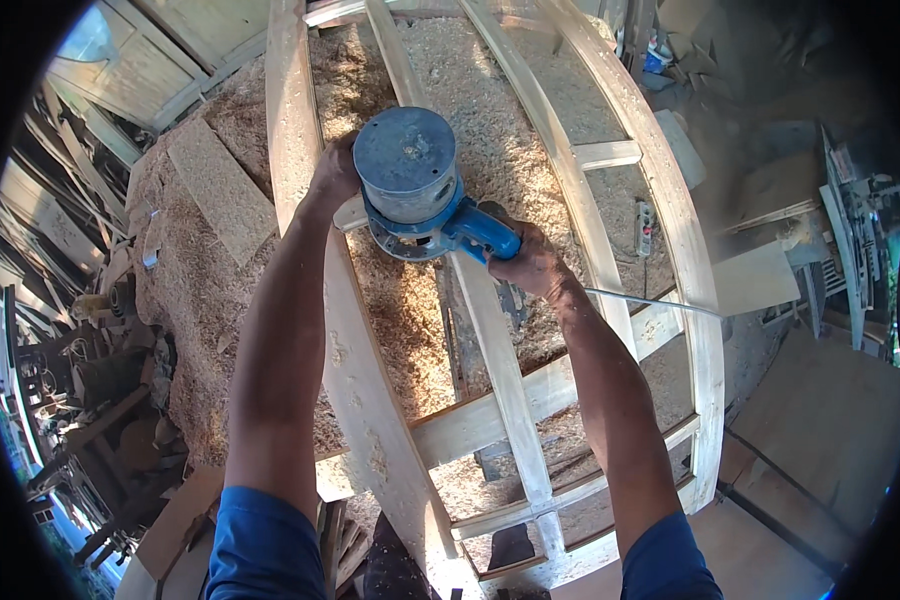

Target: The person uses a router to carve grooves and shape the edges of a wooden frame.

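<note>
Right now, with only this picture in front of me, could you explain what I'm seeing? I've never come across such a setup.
There's no robot here: these are a person's own bare arms. The camera sits on their head and looks down; its very wide lens bends straight edges.

The right hand grips the blue handle of a power tool with a round metal top. The left hand is against the tool's other side, its fingers partly hidden.

Below is a large wooden frame of long, crossing pieces. Wood shavings lie heaped beneath and beside it. A socket strip shows between the bars on the right.
</note>
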### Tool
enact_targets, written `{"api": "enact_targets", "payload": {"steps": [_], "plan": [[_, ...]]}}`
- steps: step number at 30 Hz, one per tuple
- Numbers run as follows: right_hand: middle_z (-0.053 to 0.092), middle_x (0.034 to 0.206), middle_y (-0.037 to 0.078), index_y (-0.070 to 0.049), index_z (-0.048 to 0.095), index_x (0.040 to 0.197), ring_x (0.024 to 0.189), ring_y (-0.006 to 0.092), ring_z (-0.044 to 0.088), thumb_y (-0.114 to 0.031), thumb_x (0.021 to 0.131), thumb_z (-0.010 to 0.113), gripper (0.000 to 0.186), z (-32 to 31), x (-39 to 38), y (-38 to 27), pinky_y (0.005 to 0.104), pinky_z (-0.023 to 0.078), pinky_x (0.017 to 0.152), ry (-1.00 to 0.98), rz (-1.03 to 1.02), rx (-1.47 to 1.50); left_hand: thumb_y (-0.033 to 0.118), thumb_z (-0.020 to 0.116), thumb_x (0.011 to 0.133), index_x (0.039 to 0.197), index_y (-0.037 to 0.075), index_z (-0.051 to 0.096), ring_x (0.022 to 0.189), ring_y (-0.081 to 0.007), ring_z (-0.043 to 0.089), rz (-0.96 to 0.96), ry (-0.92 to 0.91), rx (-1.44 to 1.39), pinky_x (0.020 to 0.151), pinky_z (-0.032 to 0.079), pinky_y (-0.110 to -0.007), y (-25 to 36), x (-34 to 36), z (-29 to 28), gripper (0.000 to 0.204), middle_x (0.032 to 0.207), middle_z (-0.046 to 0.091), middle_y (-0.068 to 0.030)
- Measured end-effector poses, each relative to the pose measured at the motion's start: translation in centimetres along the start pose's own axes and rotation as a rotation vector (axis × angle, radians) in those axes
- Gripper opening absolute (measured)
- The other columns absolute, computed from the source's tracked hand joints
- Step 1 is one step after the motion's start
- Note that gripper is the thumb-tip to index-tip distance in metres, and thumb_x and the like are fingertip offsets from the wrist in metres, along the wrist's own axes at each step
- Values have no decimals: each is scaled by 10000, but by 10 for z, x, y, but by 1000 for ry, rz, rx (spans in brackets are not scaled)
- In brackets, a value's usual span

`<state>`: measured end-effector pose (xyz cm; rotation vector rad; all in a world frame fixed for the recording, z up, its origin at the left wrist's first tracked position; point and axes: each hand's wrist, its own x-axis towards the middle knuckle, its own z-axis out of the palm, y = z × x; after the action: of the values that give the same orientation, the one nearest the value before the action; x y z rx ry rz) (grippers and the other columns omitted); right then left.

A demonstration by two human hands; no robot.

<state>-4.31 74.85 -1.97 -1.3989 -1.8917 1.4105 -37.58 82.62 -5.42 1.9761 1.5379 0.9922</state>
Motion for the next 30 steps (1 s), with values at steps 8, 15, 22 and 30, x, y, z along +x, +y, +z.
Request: {"api": "enact_targets", "payload": {"steps": [8,15,22,30], "plan": [[655,810,49,-77,652,1184,708,136,587,-97,735,703,453,27,16,-7,311,512,701,-50,-128,-38,72,683,840,1154,21,653,975,-307,700,39,89,-194,829,555,-367,-52,-21,-22,319,1072,707,-186],[652,868,78,-103,646,1233,760,173,608,-131,739,719,501,21,19,-16,332,511,740,-143,-40,-42,125,675,869,1180,14,645,1016,-319,691,-54,104,-182,860,544,-355,-42,-31,-18,332,1095,707,-181],[621,977,101,-86,642,1198,847,219,634,-132,728,727,480,9,22,-25,347,513,783,-161,-35,-46,187,668,883,1193,8,648,1008,-247,694,-67,141,-279,870,530,-332,-51,-27,-15,359,1086,723,-145],[647,901,74,-72,645,1189,811,182,621,-118,715,720,482,0,24,-24,332,516,763,-155,-47,-2,188,650,879,1129,-11,672,961,-173,675,-232,118,-636,848,519,-309,-61,-22,-13,320,1037,733,-120]]}}
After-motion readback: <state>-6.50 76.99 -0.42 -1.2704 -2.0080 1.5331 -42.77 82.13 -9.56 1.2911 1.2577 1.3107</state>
